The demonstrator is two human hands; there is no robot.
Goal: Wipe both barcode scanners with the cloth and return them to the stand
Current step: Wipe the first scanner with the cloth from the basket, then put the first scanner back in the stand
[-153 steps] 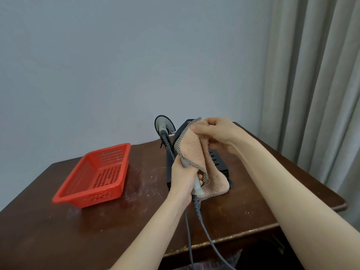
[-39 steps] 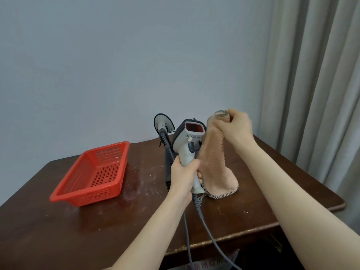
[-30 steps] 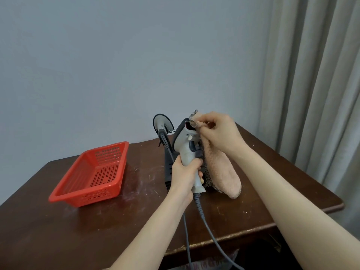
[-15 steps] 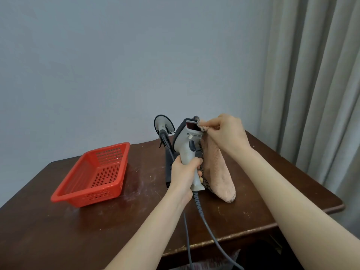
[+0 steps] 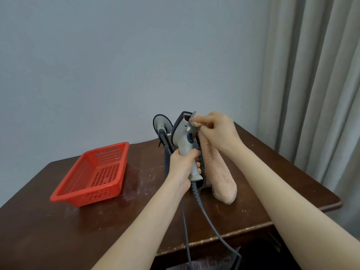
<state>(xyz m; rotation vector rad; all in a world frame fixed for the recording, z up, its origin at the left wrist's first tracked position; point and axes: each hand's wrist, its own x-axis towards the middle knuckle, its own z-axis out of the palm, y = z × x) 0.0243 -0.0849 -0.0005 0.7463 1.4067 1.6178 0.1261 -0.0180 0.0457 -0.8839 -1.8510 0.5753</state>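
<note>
My left hand (image 5: 182, 165) grips the handle of a grey barcode scanner (image 5: 185, 137), held upright above the table with its red window facing me. My right hand (image 5: 217, 131) pinches a corner of the pink cloth (image 5: 218, 172) against the scanner's head; the rest of the cloth hangs down to the right of the handle. A second scanner (image 5: 162, 124) sits just behind, its head up, on the dark stand (image 5: 167, 162), which is mostly hidden by my left hand and the held scanner. Two grey cables (image 5: 196, 207) run down off the table's front edge.
A red perforated plastic basket (image 5: 95, 175) stands on the left of the dark wooden table (image 5: 58, 227). A plain wall is behind, and grey curtains (image 5: 311, 84) hang at the right, close to the table's right edge.
The cloth was lifted off the scanner's body and held beside it. My right hand then brought a cloth corner back onto the scanner's head. My left hand kept its grip.
</note>
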